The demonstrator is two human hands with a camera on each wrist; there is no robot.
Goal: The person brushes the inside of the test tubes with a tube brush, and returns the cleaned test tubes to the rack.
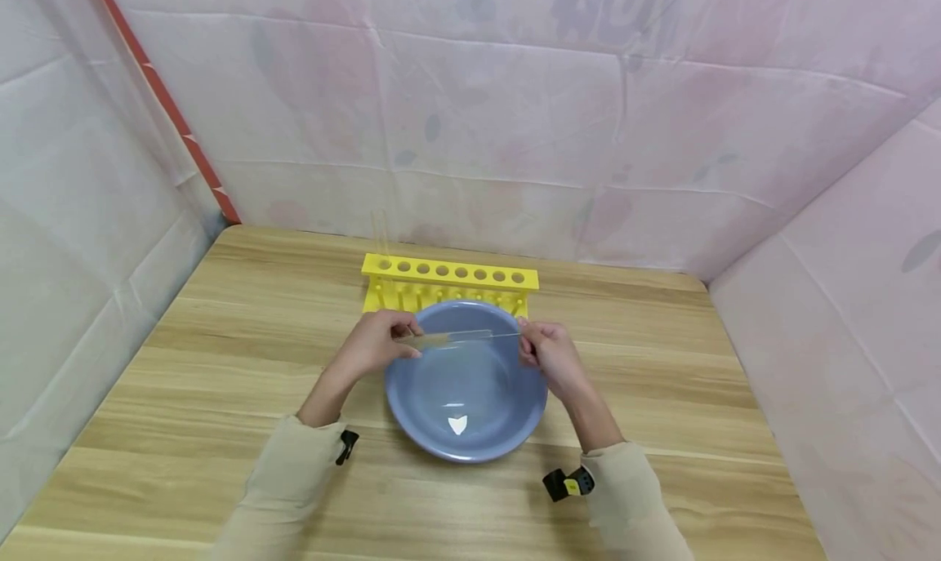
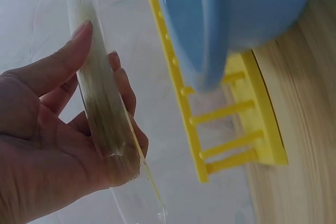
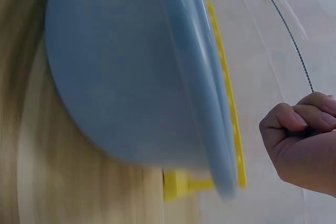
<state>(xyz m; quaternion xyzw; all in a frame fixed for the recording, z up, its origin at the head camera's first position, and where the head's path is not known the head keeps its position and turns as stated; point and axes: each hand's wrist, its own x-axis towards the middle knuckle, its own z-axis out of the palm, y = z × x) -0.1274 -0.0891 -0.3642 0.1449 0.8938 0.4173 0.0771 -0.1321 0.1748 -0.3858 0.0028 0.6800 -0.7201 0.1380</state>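
Note:
My left hand holds a clear glass test tube between thumb and fingers, nearly level above the blue basin. Inside the tube sits the pale bristle head of a test tube brush, pressed along the glass near the left thumb. The brush's thin twisted wire comes out of the tube's right end. My right hand grips that wire with curled fingers, just over the basin's right rim. The wire's far end is hidden inside the fist.
Behind the basin stands a yellow test tube rack with a row of holes and pegs. Another clear test tube stands upright in its leftmost hole. The wooden table meets fabric-covered walls at the back and sides.

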